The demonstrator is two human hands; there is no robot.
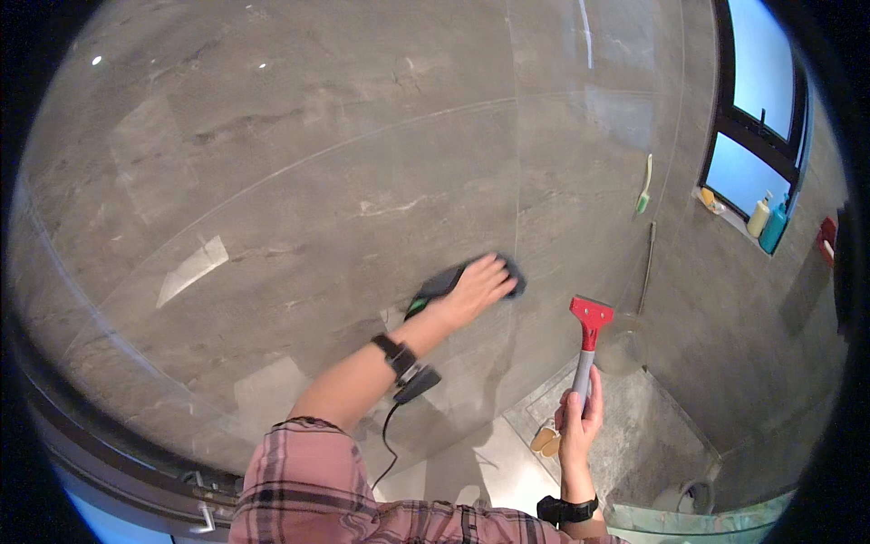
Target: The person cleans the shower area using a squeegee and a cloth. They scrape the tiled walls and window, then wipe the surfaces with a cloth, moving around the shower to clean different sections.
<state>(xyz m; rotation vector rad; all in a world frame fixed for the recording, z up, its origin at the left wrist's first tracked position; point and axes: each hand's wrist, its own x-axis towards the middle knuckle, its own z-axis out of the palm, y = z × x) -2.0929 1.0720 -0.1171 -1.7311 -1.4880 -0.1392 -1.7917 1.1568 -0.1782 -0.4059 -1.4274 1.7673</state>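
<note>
With its palm down, my left hand (479, 289) lies on a dark, partly green cloth or pad (435, 285) against the grey marbled wall (340, 156); the picture is blurred there, and whether the fingers grip it cannot be told. My right hand (581, 415) is closed around the grey handle of a red-headed scraper (591, 323), its head pointing up and away from me. Black straps with devices sit on both wrists, and a cable hangs from the left one.
A green and white brush (644, 194) is on the wall. Two pump bottles (765, 221) stand on the sill below the black-framed window (754, 136). Tan slippers (545, 442) lie on the floor. A glass edge (700, 522) runs at lower right; a metal handle (204, 518) is at lower left.
</note>
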